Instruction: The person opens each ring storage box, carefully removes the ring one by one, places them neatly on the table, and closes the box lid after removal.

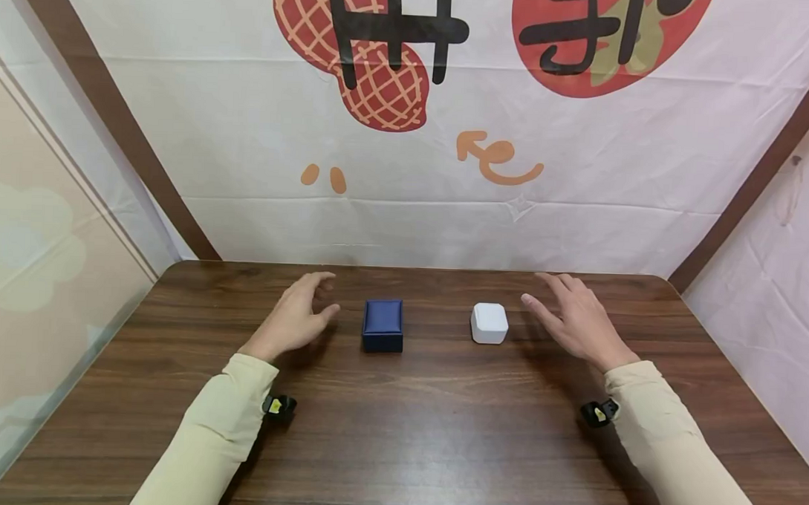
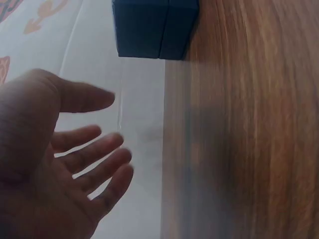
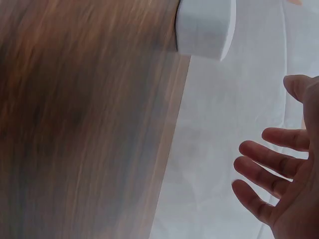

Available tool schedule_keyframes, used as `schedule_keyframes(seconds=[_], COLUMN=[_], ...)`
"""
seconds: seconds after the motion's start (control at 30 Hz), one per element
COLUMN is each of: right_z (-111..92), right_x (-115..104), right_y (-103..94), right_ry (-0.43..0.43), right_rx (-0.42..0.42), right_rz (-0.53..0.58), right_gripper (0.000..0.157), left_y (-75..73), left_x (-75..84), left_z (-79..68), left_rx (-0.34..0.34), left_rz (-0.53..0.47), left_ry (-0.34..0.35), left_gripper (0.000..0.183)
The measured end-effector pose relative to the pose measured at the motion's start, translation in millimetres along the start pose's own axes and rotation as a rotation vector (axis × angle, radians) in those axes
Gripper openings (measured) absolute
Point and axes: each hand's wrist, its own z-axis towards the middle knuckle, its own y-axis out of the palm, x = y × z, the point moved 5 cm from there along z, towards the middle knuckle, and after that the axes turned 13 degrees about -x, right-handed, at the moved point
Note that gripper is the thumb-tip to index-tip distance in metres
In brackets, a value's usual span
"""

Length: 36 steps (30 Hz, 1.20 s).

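hovering empty and relaxed, left hand (image 1: 294, 318) and right hand (image 1: 581, 322) flank the blue box (image 1: 383, 326) and white box (image 1: 490, 324), spaced apart on the table (image 1: 385, 430), probably so each suits its nearer hand.

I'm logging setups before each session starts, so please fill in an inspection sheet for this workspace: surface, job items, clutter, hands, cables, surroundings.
Surface: brown wood-grain table, with light glare toward the near edge.
Job items: dark blue box and, to its right and apart from it, a smaller white box; both on the table.
Clutter: nothing seen.
Hands: left hand beside the blue box, right hand beside the white box; fingers relaxed, neither touching a box. A small black device sits at each wrist.
Cables: nothing seen.
Surroundings: whitish printed backdrop behind the table, bearing red pictures and black strokes; pale sheets at both sides.
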Motion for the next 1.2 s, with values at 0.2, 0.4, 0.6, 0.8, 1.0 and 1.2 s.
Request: schedule_keyframes(seconds=[0.2,0.4,0.6,0.8,1.0,1.2], right_z=[0.4,5.2,12.2,21.0,33.2,45.7], right_x=[-15.5,-37.6,-65.6,-91.3,-112.8,-126.9], right_y=[2.5,8.5,19.2,32.5,46.5,60.1], right_ry=[-0.012,-0.076,-0.154,-0.202,-0.251,-0.273], right_rx=[-0.048,-0.075,-0.122,-0.165,-0.211,-0.289], right_rz=[0.114,0.175,0.193,0.174,0.179,0.209], right_gripper=[0.053,0.052,0.053,0.055,0.057,0.065], left_y=[9.2,25.1,39.9,47.8,50.7,52.8], left_x=[2.2,3.3,5.7,7.3,9.4,11.5], left_z=[0.3,4.1,8.7,14.8,17.7,19.2], left_rx=[-0.104,-0.262,-0.320,-0.301,-0.288,-0.276], left_rz=[-0.161,-0.295,-0.297,-0.251,-0.216,-0.215], left_ry=[0.079,0.101,0.068,0.030,-0.029,-0.056], left_gripper=[0.055,0.067,0.080,0.088,0.089,0.082])
